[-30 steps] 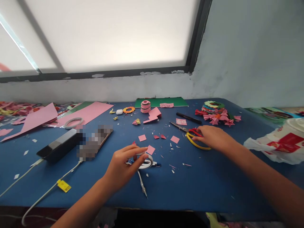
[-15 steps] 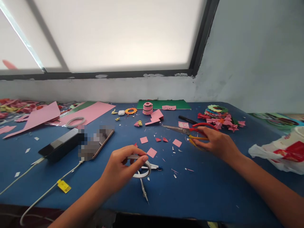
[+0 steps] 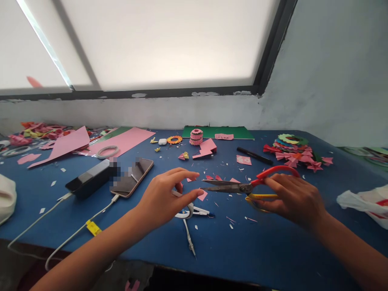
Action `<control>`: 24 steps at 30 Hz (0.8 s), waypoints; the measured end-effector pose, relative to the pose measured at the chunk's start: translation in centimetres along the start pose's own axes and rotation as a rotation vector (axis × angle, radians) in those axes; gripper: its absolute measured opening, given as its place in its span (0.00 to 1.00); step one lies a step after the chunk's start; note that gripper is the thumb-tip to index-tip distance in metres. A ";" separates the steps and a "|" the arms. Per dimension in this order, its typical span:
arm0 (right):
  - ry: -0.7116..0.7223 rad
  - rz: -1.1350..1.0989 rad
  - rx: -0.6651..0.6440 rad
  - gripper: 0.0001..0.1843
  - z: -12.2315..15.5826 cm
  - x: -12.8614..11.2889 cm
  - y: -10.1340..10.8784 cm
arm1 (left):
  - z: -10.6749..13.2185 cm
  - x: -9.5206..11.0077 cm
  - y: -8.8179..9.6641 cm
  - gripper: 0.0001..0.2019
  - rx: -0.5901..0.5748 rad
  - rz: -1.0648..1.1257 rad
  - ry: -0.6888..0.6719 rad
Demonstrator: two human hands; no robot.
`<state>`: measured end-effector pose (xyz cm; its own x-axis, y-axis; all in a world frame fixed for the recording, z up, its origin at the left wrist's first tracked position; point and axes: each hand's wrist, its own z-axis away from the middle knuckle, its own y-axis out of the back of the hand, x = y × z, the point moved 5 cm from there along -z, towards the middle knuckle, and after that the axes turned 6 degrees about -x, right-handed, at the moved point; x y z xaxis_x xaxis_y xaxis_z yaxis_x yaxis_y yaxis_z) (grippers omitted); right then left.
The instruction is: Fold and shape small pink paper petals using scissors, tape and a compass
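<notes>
My right hand (image 3: 292, 198) holds a pair of scissors (image 3: 230, 186) with one red and one yellow handle. The blades are slightly apart and point left, their tips close to my left hand (image 3: 169, 192). That hand keeps a roll of white tape (image 3: 188, 212) in its curled fingers, while thumb and index finger are spread around the blade tips. Behind and below the roll lies a white drawing compass (image 3: 189, 238), partly covered. Small pink paper squares (image 3: 202, 195) and red folded pieces (image 3: 214, 177) rest beyond the blades.
A phone (image 3: 133, 178) and a black power bank (image 3: 91, 178) with white cables lie left. Behind stand a stacked pink paper ring pile (image 3: 196, 137) and a green sheet (image 3: 242, 132). Paper stars and rings (image 3: 292, 151), a black pen (image 3: 254, 155) and a plastic bag (image 3: 363, 204) are right.
The scissors have moved left and toward me, up to my left hand. My left thumb and index finger have parted, with the tape roll staying in that hand. The view has swung left.
</notes>
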<state>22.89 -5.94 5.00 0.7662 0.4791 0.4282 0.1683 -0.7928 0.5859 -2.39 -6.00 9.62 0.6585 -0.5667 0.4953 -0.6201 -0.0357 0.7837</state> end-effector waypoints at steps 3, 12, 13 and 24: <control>0.025 0.008 -0.007 0.15 0.0 -0.2 0.1 | -0.2 0.4 -0.2 0.11 0.001 -0.002 -0.032; 0.042 0.024 -0.065 0.17 0.2 -0.6 -0.5 | -0.5 0.1 -0.9 0.06 -0.049 0.007 -0.099; 0.053 0.036 -0.054 0.17 0.2 -0.6 -0.4 | -0.5 0.1 -0.9 0.06 -0.053 0.018 -0.097; 0.032 0.002 -0.037 0.19 0.1 -0.4 -0.3 | -0.5 -4.0 2.2 0.08 0.055 -0.158 0.146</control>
<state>22.61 -5.91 4.63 0.7460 0.4902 0.4509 0.1438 -0.7796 0.6096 -6.16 -3.45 9.54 0.8016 -0.4254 0.4201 -0.5241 -0.1618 0.8361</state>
